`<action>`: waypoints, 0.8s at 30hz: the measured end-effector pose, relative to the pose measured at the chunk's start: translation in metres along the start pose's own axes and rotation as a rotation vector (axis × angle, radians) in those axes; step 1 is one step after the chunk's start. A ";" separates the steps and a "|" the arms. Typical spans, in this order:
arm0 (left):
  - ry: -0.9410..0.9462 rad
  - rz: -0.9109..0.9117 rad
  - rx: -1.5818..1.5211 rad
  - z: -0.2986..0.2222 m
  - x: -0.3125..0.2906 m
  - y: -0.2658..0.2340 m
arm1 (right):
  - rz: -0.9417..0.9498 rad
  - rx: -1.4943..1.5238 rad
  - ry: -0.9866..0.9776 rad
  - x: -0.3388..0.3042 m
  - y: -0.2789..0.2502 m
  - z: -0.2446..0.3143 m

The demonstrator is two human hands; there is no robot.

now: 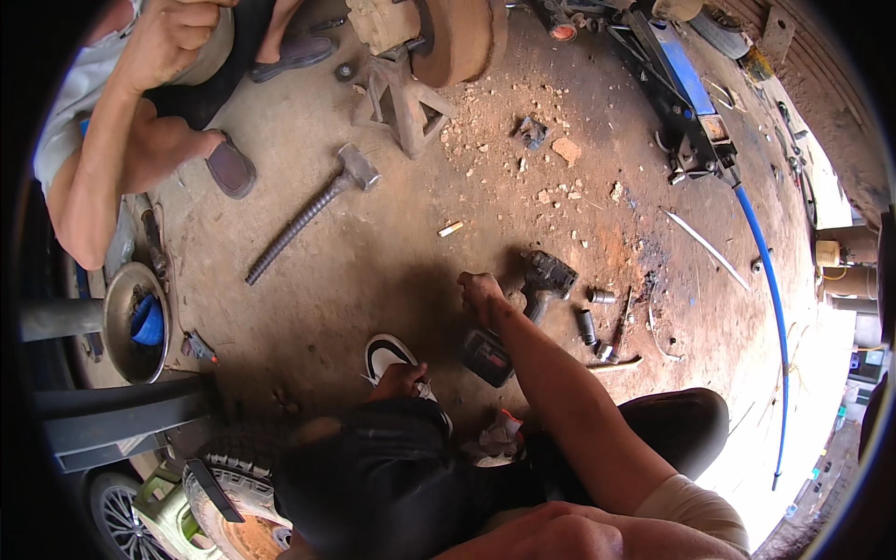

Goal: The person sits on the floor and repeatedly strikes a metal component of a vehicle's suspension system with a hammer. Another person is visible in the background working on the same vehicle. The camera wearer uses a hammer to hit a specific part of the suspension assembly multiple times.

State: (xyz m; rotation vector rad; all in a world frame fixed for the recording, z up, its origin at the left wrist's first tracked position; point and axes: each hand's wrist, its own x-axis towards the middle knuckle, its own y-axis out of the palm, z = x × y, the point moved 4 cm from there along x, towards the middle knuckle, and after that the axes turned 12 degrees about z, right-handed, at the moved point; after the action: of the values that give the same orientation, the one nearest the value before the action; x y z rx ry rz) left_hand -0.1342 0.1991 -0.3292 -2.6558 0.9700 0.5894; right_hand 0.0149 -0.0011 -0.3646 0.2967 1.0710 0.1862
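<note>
My right hand (481, 294) is above the floor with its fingers curled together; whatever they hold, if anything, is too small to make out. Below my right forearm lies a cordless impact wrench (549, 276), its black battery (486, 357) on the other side of the arm. My left hand (399, 381) shows in part past my dark trouser knee, over a black-and-white shoe (387, 355); its fingers are mostly hidden. A cigarette (451, 229) lies on the floor ahead of my right hand. Sockets (586, 326) and a thin bar (623, 322) lie right of the wrench.
A sledgehammer (308, 219) lies ahead to the left, near a crouching person (103, 177). Rusty debris (565, 149) surrounds a jack stand (406, 107) under a rusty drum (457, 42). A blue floor-jack handle (770, 280) crosses the right. A metal bowl (119, 313) and tyre (219, 509) stand left.
</note>
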 end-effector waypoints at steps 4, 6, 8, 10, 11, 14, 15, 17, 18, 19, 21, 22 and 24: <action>-0.368 0.015 -0.301 0.002 0.000 0.003 | -0.018 0.051 -0.005 -0.008 0.002 0.003; -0.264 -0.008 -0.205 0.004 -0.001 0.003 | 0.014 0.029 -0.021 -0.010 0.002 0.005; -0.309 -0.016 -0.248 0.005 -0.001 0.002 | 0.075 -0.020 -0.051 -0.008 0.002 0.005; -0.502 -0.011 -0.432 0.004 -0.001 0.004 | 0.034 0.012 -0.005 -0.011 0.001 0.005; -0.360 -0.018 -0.315 0.001 0.000 0.001 | 0.015 0.028 0.020 -0.015 0.003 0.006; -0.181 -0.023 -0.165 0.001 0.000 0.001 | 0.008 0.027 0.036 -0.020 0.007 0.010; -0.284 -0.015 -0.252 0.007 0.001 0.002 | 0.022 0.028 0.026 -0.022 0.008 0.011; -0.238 -0.040 -0.206 0.019 0.002 0.002 | 0.056 0.026 0.010 -0.024 0.012 0.014; -0.087 -0.067 -0.069 0.024 0.001 0.003 | 0.031 0.027 0.005 -0.024 0.012 0.013; 0.063 -0.094 0.067 0.030 0.000 0.003 | 0.007 0.027 -0.001 -0.020 0.011 0.012; -0.276 -0.057 -0.277 0.018 0.003 0.005 | -0.030 0.042 0.001 -0.015 0.002 0.007; -0.446 -0.038 -0.446 0.013 0.003 0.007 | -0.034 0.051 0.006 -0.014 -0.002 0.004; -0.365 -0.034 -0.352 0.020 0.002 0.005 | -0.015 0.045 0.005 -0.014 0.001 0.006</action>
State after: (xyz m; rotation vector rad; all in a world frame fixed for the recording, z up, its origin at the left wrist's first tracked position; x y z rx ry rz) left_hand -0.1413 0.2013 -0.3481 -2.6997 0.7694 1.2866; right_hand 0.0130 -0.0048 -0.3496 0.3286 1.0831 0.1491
